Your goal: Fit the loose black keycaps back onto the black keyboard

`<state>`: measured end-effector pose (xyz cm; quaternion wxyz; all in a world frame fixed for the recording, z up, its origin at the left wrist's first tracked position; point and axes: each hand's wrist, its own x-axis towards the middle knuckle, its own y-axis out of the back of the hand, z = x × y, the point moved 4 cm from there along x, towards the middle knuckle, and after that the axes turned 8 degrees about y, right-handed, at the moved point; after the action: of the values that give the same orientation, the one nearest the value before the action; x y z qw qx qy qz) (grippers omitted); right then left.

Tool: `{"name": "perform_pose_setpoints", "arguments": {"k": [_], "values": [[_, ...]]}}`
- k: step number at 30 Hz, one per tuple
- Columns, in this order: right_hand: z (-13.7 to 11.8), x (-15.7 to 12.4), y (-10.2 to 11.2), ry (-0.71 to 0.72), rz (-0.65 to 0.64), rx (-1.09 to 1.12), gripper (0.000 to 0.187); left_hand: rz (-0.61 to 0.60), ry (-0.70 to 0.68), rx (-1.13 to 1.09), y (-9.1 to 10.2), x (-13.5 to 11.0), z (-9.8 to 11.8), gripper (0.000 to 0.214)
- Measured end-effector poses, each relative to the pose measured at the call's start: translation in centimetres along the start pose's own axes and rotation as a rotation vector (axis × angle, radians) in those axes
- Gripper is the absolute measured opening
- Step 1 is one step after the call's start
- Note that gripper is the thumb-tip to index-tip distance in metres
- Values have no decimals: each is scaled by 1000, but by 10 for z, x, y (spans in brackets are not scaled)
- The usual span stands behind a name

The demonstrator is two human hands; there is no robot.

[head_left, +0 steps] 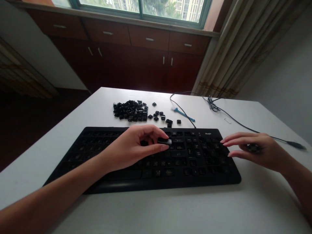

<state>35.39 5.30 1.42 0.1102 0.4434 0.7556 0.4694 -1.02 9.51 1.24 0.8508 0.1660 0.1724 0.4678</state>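
Pinching a black keycap [165, 141] in the left hand [136, 145], over the computer keyboard [141, 180]. Cupping a small dark piece [253, 148] — perhaps a keycap, too shadowed to tell — in the right hand [264, 152], with thumb and fingertips parted near the number pad [214, 154]. Behind, heaped loose keycaps [130, 111], then red-brown cabinets [146, 68].

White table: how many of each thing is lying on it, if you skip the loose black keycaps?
Keyboard: 1
Blue-handled brush: 1
Black cable: 1
Bent thin wire: 1
Total: 4
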Motion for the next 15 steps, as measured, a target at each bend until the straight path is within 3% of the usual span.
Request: {"name": "perform_pose_setpoints", "arguments": {"k": [13, 15], "values": [[-5, 1, -1, -5, -70, 6, 27, -6, -4, -18, 1, 1, -2, 30], [-7, 1, 4, -31, 5, 19, 29, -11, 1, -23, 0, 1, -1, 30]]}}
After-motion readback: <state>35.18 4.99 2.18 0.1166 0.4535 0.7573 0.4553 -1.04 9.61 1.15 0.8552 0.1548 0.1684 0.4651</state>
